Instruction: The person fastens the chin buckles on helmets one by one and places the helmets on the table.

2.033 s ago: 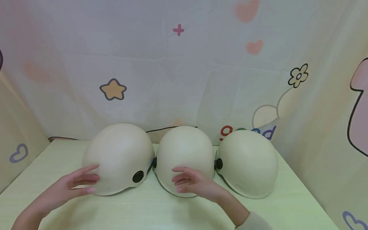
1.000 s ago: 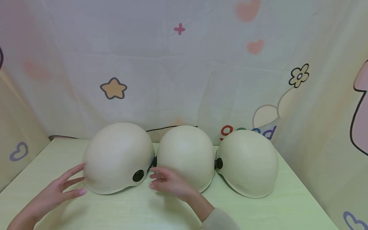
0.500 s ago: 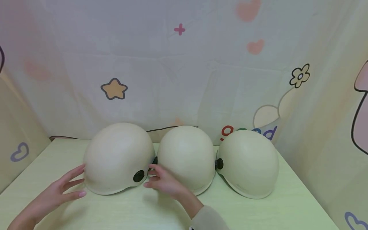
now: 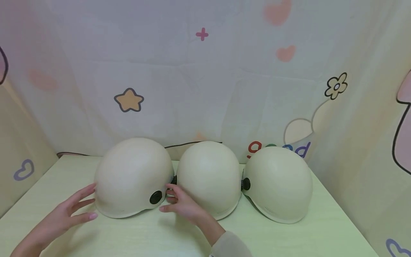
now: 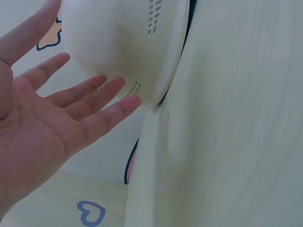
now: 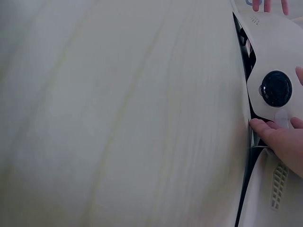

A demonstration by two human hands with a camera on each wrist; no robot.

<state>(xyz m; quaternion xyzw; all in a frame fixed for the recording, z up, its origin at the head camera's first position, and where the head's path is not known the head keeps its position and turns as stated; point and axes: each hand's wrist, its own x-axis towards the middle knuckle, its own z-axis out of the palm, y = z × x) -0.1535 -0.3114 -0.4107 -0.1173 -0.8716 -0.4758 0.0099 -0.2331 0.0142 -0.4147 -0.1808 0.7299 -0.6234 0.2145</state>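
Three cream helmets stand in a row on the pale table: the left helmet (image 4: 133, 175), the middle helmet (image 4: 208, 175) and the right helmet (image 4: 279, 182). My left hand (image 4: 61, 217), fingers spread, is at the left side of the left helmet; in the left wrist view the hand (image 5: 52, 113) has its fingertips by the vented shell (image 5: 113, 38), contact unclear. My right hand (image 4: 186, 205) is at that helmet's right edge, near its black round disc (image 4: 156, 197). In the right wrist view the right hand (image 6: 286, 142) lies beside the disc (image 6: 276, 89), fingers loosely bent.
The right helmet stands beside the middle one, with a black knob (image 4: 246, 184) between them. Behind the table (image 4: 128, 239) hangs a printed curtain (image 4: 179, 89) with a star, hearts and a flower, and it continues along both sides.
My right hand has moved left from in front of the middle helmet to the left helmet's right edge. The left hand has shifted slightly left, to that helmet's side. The helmets have not visibly moved.
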